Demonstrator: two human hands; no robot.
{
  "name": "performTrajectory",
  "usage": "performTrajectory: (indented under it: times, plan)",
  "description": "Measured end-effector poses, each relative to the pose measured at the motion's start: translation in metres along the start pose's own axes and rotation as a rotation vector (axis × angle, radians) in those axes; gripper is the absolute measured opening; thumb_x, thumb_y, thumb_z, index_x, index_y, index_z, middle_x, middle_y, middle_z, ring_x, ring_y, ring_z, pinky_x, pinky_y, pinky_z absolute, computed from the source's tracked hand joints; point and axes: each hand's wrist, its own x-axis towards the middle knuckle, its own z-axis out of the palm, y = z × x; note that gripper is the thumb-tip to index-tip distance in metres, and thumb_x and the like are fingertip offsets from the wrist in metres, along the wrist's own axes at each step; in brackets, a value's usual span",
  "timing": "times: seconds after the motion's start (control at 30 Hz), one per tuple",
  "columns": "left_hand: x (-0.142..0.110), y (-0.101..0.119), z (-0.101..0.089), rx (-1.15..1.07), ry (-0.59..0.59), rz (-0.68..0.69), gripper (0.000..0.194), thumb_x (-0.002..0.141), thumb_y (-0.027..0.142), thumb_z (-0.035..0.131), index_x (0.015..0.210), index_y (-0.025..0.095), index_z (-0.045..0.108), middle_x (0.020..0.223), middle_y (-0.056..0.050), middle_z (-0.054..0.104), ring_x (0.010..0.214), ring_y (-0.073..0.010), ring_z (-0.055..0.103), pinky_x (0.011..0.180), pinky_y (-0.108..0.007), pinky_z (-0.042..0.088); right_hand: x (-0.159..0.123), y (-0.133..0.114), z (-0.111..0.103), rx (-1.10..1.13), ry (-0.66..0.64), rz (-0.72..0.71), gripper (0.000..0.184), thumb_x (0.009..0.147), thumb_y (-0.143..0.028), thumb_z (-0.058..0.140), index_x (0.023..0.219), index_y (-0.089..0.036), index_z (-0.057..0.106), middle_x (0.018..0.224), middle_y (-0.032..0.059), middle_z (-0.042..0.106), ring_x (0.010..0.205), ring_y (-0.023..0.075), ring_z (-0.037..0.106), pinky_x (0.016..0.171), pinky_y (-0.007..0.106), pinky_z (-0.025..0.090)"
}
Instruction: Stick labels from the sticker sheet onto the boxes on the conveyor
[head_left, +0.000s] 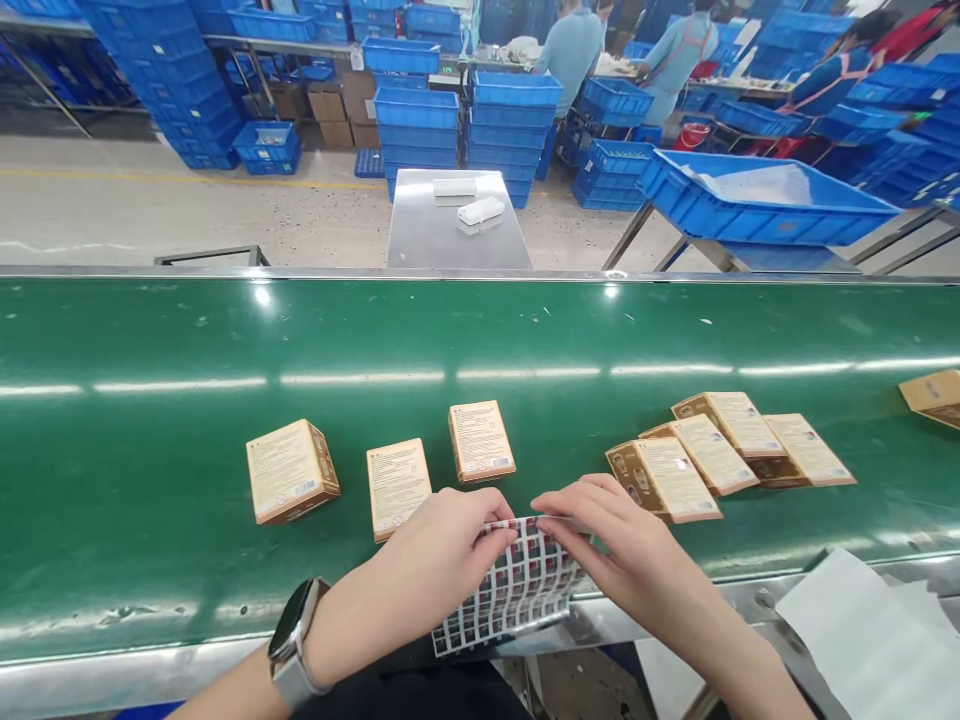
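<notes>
A sheet of small stickers (517, 590), dark and red in a white grid, hangs curved over the belt's near edge. My left hand (457, 540) pinches its top edge between thumb and fingers. On the same edge, a little to the right, my right hand (607, 525) has thumb and fingertips closed. Just beyond my left hand lie a small printed box (397, 485), partly covered by it, and another box (481, 440). A third box (292, 470) rests farther left. Several flatter printed cartons (679, 478) overlap to the right of my right hand.
The green conveyor belt (187, 330) runs across the view. Another carton (934, 395) is at its far right. White paper sheets (870, 630) lie at the near right. Beyond the belt stand a metal table (457, 235), a large blue tray (780, 220), stacked blue crates (416, 130) and several people.
</notes>
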Motion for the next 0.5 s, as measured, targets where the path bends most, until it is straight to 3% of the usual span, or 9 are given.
performTrajectory:
  times: [0.13,0.23,0.3,0.37,0.43,0.5]
  plan:
    - [0.003,0.000,-0.004,0.062,0.021,-0.026,0.022,0.098,0.028,0.042,0.088,0.021,0.061,0.074,0.001,0.062,0.068,-0.0164,0.057,0.059,-0.027,0.038,0.000,0.001,0.012,-0.137,0.033,-0.119,0.025,0.099,-0.002,0.044,0.106,-0.020,0.061,0.100,0.0074,0.070,0.092,0.0215,0.066,0.099,0.048,0.041]
    - [0.010,-0.005,-0.008,0.115,0.037,-0.055,0.022,0.099,0.026,0.041,0.088,0.021,0.060,0.077,0.000,0.065,0.070,-0.0181,0.060,0.061,-0.029,0.043,0.004,0.011,0.024,0.015,0.160,-0.053,0.018,0.097,-0.007,0.053,0.101,-0.021,0.063,0.108,0.0083,0.070,0.107,0.0244,0.063,0.097,0.044,0.043]
    - [0.016,-0.012,-0.007,0.176,0.072,-0.018,0.018,0.098,0.024,0.044,0.089,0.020,0.060,0.091,-0.004,0.070,0.085,-0.0215,0.065,0.071,-0.034,0.049,0.011,0.027,0.034,0.239,0.274,0.180,0.008,0.096,-0.019,0.059,0.091,-0.022,0.065,0.110,0.0072,0.069,0.108,0.0243,0.063,0.093,0.041,0.048]
    - [0.023,-0.021,-0.001,0.257,0.081,0.096,0.013,0.096,0.019,0.049,0.089,0.019,0.061,0.122,-0.009,0.067,0.119,-0.0270,0.058,0.095,-0.043,0.049,0.021,0.047,0.046,0.466,0.401,0.490,0.014,0.094,-0.033,0.062,0.086,-0.022,0.066,0.117,0.0079,0.067,0.108,0.0247,0.063,0.092,0.039,0.050]
    - [0.030,-0.028,0.008,0.328,0.047,0.223,0.012,0.094,0.015,0.053,0.086,0.017,0.061,0.149,-0.010,0.049,0.144,-0.0295,0.035,0.115,-0.051,0.033,0.030,0.066,0.057,0.668,0.480,0.719,0.023,0.090,-0.044,0.066,0.088,-0.021,0.069,0.124,0.0090,0.066,0.109,0.0254,0.063,0.092,0.038,0.051]
    - [0.036,-0.033,0.018,0.378,0.008,0.277,0.013,0.094,0.013,0.053,0.086,0.016,0.062,0.158,-0.011,0.036,0.150,-0.0288,0.022,0.121,-0.053,0.023,0.036,0.079,0.066,0.820,0.492,0.827,0.032,0.084,-0.051,0.071,0.092,-0.020,0.071,0.123,0.0100,0.067,0.107,0.0262,0.064,0.090,0.037,0.053]
